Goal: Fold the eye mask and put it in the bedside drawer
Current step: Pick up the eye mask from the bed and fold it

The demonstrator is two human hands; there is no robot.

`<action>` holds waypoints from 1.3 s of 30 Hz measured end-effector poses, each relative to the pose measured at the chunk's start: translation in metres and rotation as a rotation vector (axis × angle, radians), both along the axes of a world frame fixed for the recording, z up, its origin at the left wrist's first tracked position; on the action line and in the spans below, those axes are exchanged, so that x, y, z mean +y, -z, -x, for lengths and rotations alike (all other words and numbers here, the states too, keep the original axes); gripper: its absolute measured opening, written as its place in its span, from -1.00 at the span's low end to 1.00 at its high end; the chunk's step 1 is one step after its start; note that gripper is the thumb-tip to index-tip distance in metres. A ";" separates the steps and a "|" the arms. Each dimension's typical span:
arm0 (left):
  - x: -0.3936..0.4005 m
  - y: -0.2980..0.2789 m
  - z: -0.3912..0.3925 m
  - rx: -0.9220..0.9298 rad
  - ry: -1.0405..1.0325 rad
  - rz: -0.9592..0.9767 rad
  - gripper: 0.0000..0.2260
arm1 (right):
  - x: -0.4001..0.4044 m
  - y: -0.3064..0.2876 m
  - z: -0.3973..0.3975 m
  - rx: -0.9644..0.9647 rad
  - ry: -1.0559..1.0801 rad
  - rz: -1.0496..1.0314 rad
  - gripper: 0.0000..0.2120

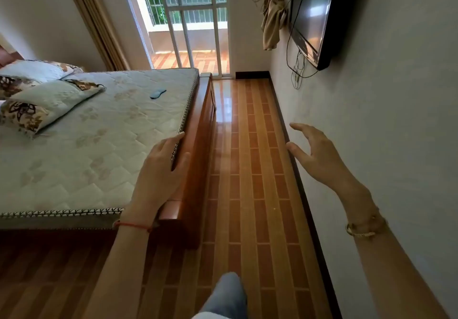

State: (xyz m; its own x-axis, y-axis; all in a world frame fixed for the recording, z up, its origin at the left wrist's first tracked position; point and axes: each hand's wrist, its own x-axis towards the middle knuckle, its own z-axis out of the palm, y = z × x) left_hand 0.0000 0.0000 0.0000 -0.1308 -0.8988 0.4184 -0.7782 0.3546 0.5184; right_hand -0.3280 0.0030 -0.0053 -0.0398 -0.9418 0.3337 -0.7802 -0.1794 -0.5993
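Far up the pale quilted mattress [99, 130], near its wooden-framed edge, lies the small blue fabric eye mask [157, 93], unfolded and well apart from both hands. Left hand [161, 170] rests, fingers spread, on the mattress edge; right hand [314, 150] hovers empty, fingers spread, beside the white wall [396, 145].

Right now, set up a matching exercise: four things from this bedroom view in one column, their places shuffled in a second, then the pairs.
Things
1. eye mask
2. television
3. pillows
4. left hand

Places
A. mounted on the right-hand wall
B. at the head of the bed
C. lying flat on the mattress near its far edge
D. over the mattress's near corner

Pairs: 1-C, 2-A, 3-B, 4-D
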 end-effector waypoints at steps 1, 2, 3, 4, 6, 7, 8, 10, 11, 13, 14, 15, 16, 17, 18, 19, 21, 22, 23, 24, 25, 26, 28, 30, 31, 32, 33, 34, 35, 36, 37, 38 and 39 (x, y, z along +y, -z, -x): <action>-0.006 0.003 0.002 0.005 -0.008 0.003 -0.59 | -0.006 0.002 0.001 -0.004 0.003 0.001 -0.53; -0.013 0.004 0.004 0.001 -0.021 0.001 -0.59 | -0.012 0.003 0.002 0.000 0.011 -0.015 -0.53; -0.019 0.008 0.006 -0.003 -0.026 -0.006 -0.59 | -0.018 0.007 0.003 0.003 0.013 -0.035 -0.53; -0.026 0.011 0.009 -0.004 -0.029 -0.023 -0.59 | -0.023 0.009 0.002 -0.001 0.013 -0.061 -0.53; -0.042 0.020 0.013 -0.004 -0.031 -0.042 -0.59 | -0.038 0.017 0.004 -0.011 0.005 -0.091 -0.53; -0.053 0.025 0.015 -0.006 -0.036 -0.047 -0.59 | -0.047 0.021 0.005 -0.013 0.004 -0.103 -0.53; -0.064 0.029 0.017 -0.007 -0.039 -0.053 -0.58 | -0.057 0.025 0.007 -0.012 0.000 -0.115 -0.53; -0.091 0.038 0.023 -0.013 -0.036 -0.075 -0.58 | -0.080 0.034 0.009 -0.017 0.000 -0.149 -0.53; -0.106 0.041 0.026 -0.017 -0.032 -0.086 -0.59 | -0.094 0.038 0.010 -0.025 0.000 -0.166 -0.53; -0.140 0.045 0.032 -0.020 -0.020 -0.106 -0.59 | -0.126 0.043 0.013 -0.037 0.004 -0.195 -0.53; -0.158 0.046 0.035 -0.022 -0.014 -0.113 -0.59 | -0.143 0.043 0.014 -0.040 0.007 -0.206 -0.53; -0.179 0.046 0.037 -0.022 -0.010 -0.120 -0.59 | -0.164 0.042 0.015 -0.047 0.010 -0.213 -0.54; -0.201 0.044 0.040 -0.019 -0.009 -0.129 -0.59 | -0.185 0.040 0.017 -0.055 0.011 -0.215 -0.54; -0.223 0.042 0.042 -0.017 -0.009 -0.131 -0.59 | -0.208 0.038 0.018 -0.062 0.013 -0.215 -0.54; -0.246 0.039 0.045 -0.019 -0.013 -0.136 -0.59 | -0.230 0.035 0.020 -0.065 0.013 -0.217 -0.54; -0.269 0.036 0.047 -0.022 -0.015 -0.133 -0.58 | -0.253 0.033 0.021 -0.067 0.012 -0.215 -0.54; -0.313 0.032 0.053 -0.037 -0.011 -0.130 -0.58 | -0.296 0.029 0.024 -0.074 0.020 -0.210 -0.54; -0.334 0.030 0.057 -0.044 -0.006 -0.127 -0.58 | -0.316 0.028 0.025 -0.083 0.024 -0.208 -0.54; -0.355 0.029 0.060 -0.048 0.001 -0.123 -0.58 | -0.335 0.028 0.027 -0.094 0.026 -0.206 -0.54; -0.375 0.028 0.064 -0.049 0.006 -0.123 -0.58 | -0.353 0.028 0.028 -0.103 0.026 -0.206 -0.55; -0.395 0.026 0.067 -0.055 0.013 -0.119 -0.58 | -0.371 0.028 0.030 -0.108 0.026 -0.211 -0.55; -0.414 0.025 0.070 -0.064 0.020 -0.116 -0.58 | -0.387 0.028 0.031 -0.112 0.027 -0.216 -0.55; -0.450 0.025 0.075 -0.065 0.033 -0.119 -0.58 | -0.418 0.029 0.036 -0.121 0.033 -0.224 -0.55; -0.486 0.027 0.081 -0.054 0.046 -0.127 -0.58 | -0.451 0.032 0.042 -0.125 0.050 -0.230 -0.55; -0.503 0.030 0.084 -0.050 0.057 -0.127 -0.58 | -0.468 0.034 0.046 -0.127 0.056 -0.234 -0.55; -0.521 0.033 0.087 -0.046 0.067 -0.126 -0.58 | -0.485 0.037 0.049 -0.129 0.060 -0.238 -0.55; -0.539 0.037 0.089 -0.043 0.073 -0.125 -0.58 | -0.503 0.040 0.053 -0.129 0.061 -0.240 -0.55; -0.557 0.041 0.092 -0.041 0.074 -0.127 -0.58 | -0.522 0.044 0.056 -0.127 0.059 -0.242 -0.55; -0.577 0.045 0.095 -0.041 0.070 -0.130 -0.58 | -0.542 0.048 0.061 -0.125 0.056 -0.245 -0.55; -0.598 0.049 0.098 -0.039 0.063 -0.134 -0.58 | -0.564 0.051 0.065 -0.125 0.052 -0.247 -0.55; -0.619 0.052 0.102 -0.043 0.058 -0.137 -0.58 | -0.587 0.055 0.069 -0.124 0.044 -0.247 -0.55; -0.640 0.055 0.106 -0.048 0.053 -0.142 -0.58 | -0.610 0.057 0.073 -0.122 0.039 -0.250 -0.55; -0.661 0.056 0.110 -0.048 0.045 -0.145 -0.58 | -0.633 0.059 0.077 -0.122 0.035 -0.255 -0.55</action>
State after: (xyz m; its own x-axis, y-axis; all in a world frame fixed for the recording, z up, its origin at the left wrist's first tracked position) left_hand -0.1097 -0.6609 -0.0565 -0.1895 -0.9420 0.2771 -0.7881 0.3142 0.5293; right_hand -0.4052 -0.6303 -0.0643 -0.0991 -0.9921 0.0774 -0.7025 0.0147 -0.7115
